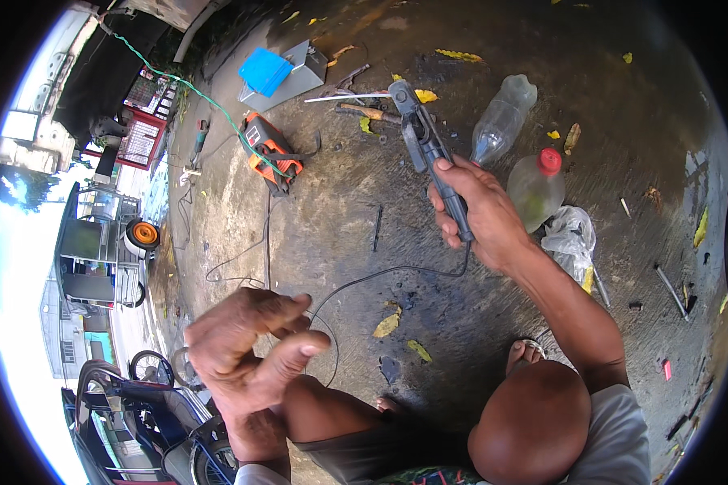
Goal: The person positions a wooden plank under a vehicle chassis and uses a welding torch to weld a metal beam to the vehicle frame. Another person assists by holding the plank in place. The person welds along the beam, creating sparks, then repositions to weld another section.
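My right hand (481, 202) is wrapped round the dark handle of a welding electrode holder (435, 149), raised right of the middle. Its jaw end points up and away. A thin white rod (348, 97) reaches left from beside the jaws; I cannot tell whether it is clamped there. From the handle's lower end a black cable (380, 273) curves down and left. My left hand (255, 343) hovers at the lower left above my knee, thumb and index finger apart, other fingers curled, with nothing visible in it. An orange and black welding machine (273, 153) stands on the ground at upper left.
Beyond lie a blue object (265, 71) on a grey metal sheet (303, 77) and a wooden-handled tool (368, 111). Two clear plastic bottles (505, 113) and a plastic bag (570, 238) lie at right. A green cord (194, 93) crosses the upper left. Parked vehicles (137, 428) line the left.
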`<action>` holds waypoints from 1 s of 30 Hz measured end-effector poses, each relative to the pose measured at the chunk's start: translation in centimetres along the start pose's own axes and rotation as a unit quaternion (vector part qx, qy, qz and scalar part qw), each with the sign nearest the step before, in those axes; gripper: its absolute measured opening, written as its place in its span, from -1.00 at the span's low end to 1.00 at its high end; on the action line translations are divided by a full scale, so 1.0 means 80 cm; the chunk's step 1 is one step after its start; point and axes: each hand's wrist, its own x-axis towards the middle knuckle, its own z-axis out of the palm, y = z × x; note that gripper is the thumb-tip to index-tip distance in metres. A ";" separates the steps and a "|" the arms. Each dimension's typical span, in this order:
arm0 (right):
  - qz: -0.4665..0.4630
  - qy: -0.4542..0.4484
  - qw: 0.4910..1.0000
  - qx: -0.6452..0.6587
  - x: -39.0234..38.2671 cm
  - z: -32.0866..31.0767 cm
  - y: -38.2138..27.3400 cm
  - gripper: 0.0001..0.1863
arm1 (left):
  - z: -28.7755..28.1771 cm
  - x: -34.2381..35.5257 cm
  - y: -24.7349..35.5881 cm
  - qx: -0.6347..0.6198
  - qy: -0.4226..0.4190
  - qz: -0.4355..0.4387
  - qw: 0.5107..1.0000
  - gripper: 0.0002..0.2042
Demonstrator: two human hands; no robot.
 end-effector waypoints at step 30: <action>-0.044 -0.128 0.990 -0.037 0.022 0.019 0.058 -0.74 | -0.073 0.294 0.065 0.416 0.182 0.219 0.864 -0.35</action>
